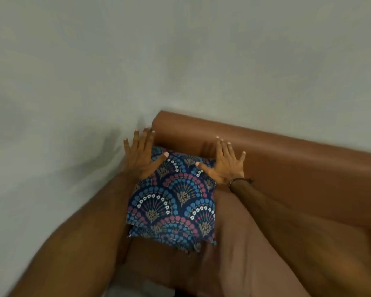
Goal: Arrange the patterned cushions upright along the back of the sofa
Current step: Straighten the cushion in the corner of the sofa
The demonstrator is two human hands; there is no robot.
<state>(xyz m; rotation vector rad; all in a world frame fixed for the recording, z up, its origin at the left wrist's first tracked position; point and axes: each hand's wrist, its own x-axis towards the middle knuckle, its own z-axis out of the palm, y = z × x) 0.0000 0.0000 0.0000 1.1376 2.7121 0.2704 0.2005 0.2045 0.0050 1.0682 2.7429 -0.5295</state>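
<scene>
A dark blue cushion with a fan pattern of blue, pink and white flowers leans against the backrest at the left end of the brown sofa. My left hand lies flat on its upper left corner, fingers spread. At the upper right corner my right hand is also flat with fingers apart, its thumb on the fabric. Neither hand is closed around the cushion. The cushion's lower edge rests on the seat.
A pale grey-green wall runs behind and to the left of the sofa, forming a corner just beside my left hand. A brown seat cushion extends to the right. A dark band sits on my right wrist.
</scene>
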